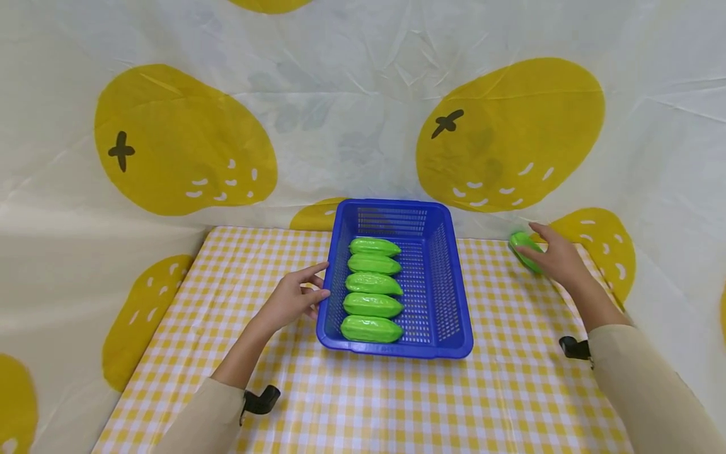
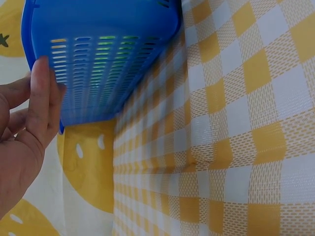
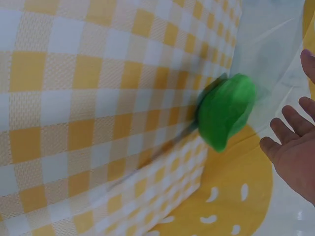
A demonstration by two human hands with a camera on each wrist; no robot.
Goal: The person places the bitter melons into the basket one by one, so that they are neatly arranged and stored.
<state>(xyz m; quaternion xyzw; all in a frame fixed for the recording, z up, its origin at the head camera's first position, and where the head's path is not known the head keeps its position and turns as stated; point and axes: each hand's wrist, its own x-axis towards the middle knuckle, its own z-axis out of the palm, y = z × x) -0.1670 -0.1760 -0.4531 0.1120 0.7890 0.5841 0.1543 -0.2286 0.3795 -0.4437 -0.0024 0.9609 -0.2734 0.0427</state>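
Note:
A blue plastic basket stands on the table, several green star fruits stacked in a row along its left side. My left hand is at the basket's left rim; in the left wrist view its fairly straight fingers touch the slotted outer wall. On the right, one more star fruit lies near the table's far edge. My right hand reaches over it with spread fingers, and the right wrist view shows a gap between those fingers and the green fruit.
A yellow-and-white checked cloth covers the table. Behind it hangs a pale curtain printed with big yellow fruits, meeting the table's far edge close behind the basket and the lone fruit.

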